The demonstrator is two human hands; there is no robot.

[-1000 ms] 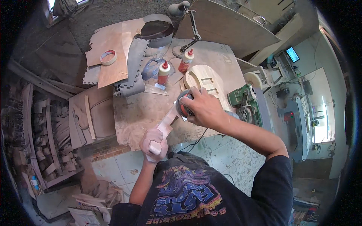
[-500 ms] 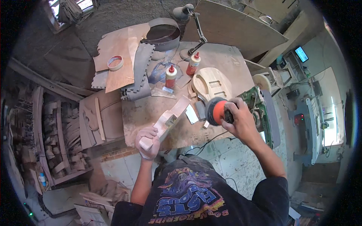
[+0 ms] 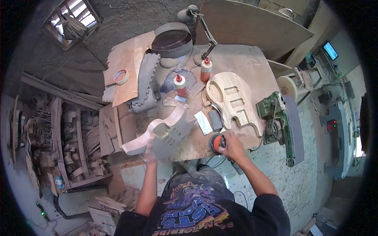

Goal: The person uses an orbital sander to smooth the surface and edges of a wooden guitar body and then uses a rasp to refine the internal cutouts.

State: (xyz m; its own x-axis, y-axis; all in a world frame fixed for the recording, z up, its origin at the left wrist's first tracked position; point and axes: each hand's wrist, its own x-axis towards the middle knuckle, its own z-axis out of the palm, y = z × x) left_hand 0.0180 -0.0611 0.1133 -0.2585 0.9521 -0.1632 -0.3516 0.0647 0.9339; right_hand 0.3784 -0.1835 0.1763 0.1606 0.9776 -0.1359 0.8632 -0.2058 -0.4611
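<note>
My left hand (image 3: 149, 153) grips the near edge of an unfinished electric guitar body (image 3: 139, 142), its fingers partly hidden. The body is tilted up over the table's front left, its pale side upward and its greyish flat face with a cut-out toward me. My right hand (image 3: 234, 146) is wrapped round an orange and black orbital sander (image 3: 217, 144) at the table's front edge. The sander's round pad faces left, apart from the guitar body. Beyond my right hand a second, lighter guitar body (image 3: 232, 96) lies flat, with several routed cavities.
Two glue bottles (image 3: 180, 85) stand mid-table. A grey block (image 3: 215, 119) and white paper (image 3: 202, 122) lie between the guitar bodies. Tape (image 3: 121, 76) rests on plywood at left. A green belt sander (image 3: 275, 118) stands at the right edge; a desk lamp (image 3: 206, 31) is at the back.
The guitar body in my left hand has turned, so its broad grey face now shows. My right hand has brought the sander down toward the table's front edge. The view has shifted slightly.
</note>
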